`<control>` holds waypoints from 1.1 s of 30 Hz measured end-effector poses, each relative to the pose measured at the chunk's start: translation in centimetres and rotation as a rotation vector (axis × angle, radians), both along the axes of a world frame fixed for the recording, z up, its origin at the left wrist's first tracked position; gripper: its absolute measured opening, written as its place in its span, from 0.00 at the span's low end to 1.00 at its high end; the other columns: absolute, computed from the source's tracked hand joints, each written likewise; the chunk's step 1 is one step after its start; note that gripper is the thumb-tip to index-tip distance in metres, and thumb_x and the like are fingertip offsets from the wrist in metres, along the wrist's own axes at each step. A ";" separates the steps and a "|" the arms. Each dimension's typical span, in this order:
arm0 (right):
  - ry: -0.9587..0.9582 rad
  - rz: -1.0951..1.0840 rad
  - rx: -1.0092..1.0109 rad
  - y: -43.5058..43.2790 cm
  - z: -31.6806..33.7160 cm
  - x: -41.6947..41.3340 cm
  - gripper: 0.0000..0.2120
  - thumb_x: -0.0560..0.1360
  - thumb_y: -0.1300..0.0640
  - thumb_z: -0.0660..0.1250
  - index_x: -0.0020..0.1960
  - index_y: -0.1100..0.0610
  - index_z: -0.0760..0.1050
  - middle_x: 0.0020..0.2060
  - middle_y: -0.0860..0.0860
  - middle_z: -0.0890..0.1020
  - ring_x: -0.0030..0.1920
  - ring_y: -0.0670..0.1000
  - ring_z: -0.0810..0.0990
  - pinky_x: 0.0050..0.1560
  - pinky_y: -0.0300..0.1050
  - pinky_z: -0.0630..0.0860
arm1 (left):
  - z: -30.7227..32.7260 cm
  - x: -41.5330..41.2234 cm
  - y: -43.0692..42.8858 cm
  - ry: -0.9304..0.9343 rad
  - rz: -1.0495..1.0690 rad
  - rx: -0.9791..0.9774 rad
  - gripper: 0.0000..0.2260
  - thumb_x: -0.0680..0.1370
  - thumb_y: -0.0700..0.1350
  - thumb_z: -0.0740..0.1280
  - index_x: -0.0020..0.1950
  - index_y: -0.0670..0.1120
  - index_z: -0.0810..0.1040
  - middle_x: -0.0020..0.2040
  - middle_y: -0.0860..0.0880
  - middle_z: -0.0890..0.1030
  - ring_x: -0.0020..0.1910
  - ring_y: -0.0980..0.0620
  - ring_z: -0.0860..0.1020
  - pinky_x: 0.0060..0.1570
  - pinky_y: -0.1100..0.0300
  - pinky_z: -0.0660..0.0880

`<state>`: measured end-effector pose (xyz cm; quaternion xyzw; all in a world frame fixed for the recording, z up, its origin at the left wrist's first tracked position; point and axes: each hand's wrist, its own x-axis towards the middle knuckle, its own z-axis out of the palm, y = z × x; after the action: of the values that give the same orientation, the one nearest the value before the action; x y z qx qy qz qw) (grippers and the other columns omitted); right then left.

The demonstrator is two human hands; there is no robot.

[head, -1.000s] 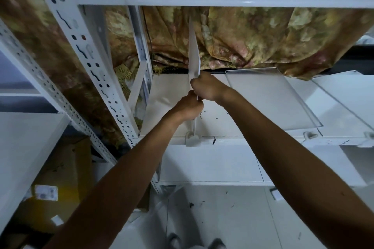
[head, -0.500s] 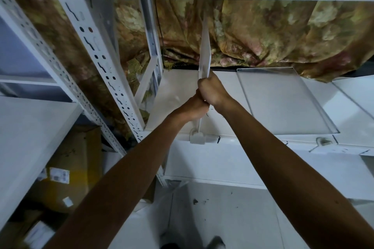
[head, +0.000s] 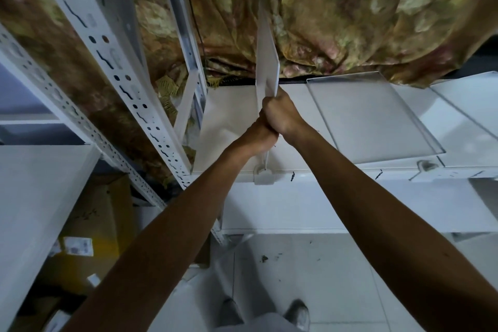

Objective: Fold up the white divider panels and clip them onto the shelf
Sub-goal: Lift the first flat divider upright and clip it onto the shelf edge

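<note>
A white divider panel (head: pixel 265 54) stands upright on the white shelf (head: pixel 229 127), seen edge-on. Both my hands grip its near edge: my right hand (head: pixel 280 113) higher up, my left hand (head: pixel 258 137) just below and touching it. Under my hands the panel's foot sits in a white clip (head: pixel 263 174) on the shelf's front lip. A second divider panel (head: pixel 369 118) lies flat on the shelf to the right, with its own clip (head: pixel 427 165) at the front edge. A third flat panel (head: pixel 469 105) shows at the far right.
A perforated white upright (head: pixel 118 75) of the rack slants down at left. A floral curtain (head: pixel 350 27) hangs behind the shelf. Another shelf board (head: pixel 35 197) lies at the left, with cardboard boxes (head: pixel 94 237) below it. My shoes (head: pixel 296 312) stand on the tiled floor.
My two hands have closed together on the upright panel's edge and slid slightly up it. The view has shifted a little; the panel stays upright in its clip.
</note>
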<state>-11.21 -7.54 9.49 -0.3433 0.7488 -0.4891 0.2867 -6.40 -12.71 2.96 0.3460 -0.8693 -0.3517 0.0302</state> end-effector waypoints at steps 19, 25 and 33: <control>-0.055 -0.012 -0.037 -0.1 0.4 1.0 0.12 0.73 0.69 0.53 0.53 0.57 0.65 0.32 0.50 0.69 0.33 0.50 0.68 0.32 0.42 0.63 | 1.2 1.2 0.4 0.012 0.003 -0.047 0.13 0.82 0.41 0.52 0.37 0.47 0.64 0.33 0.49 0.67 0.32 0.54 0.65 0.30 0.59 0.61; -0.058 -0.015 -0.030 0.2 0.6 1.1 0.12 0.73 0.69 0.53 0.53 0.58 0.66 0.32 0.51 0.70 0.33 0.50 0.69 0.32 0.42 0.64 | 1.2 1.4 0.7 0.010 0.014 -0.046 0.12 0.82 0.41 0.53 0.39 0.45 0.65 0.33 0.50 0.67 0.31 0.53 0.66 0.29 0.59 0.59; -0.058 -0.011 -0.012 0.0 0.7 1.2 0.14 0.74 0.68 0.53 0.55 0.54 0.63 0.34 0.48 0.70 0.33 0.47 0.70 0.30 0.38 0.64 | 1.3 1.5 0.5 0.020 0.033 -0.026 0.08 0.82 0.42 0.53 0.45 0.42 0.67 0.34 0.50 0.68 0.33 0.54 0.67 0.30 0.60 0.61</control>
<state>-9.99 -7.57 10.15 -0.3264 0.7391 -0.5051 0.3036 -4.89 -12.18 4.29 0.3564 -0.8675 -0.3435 0.0493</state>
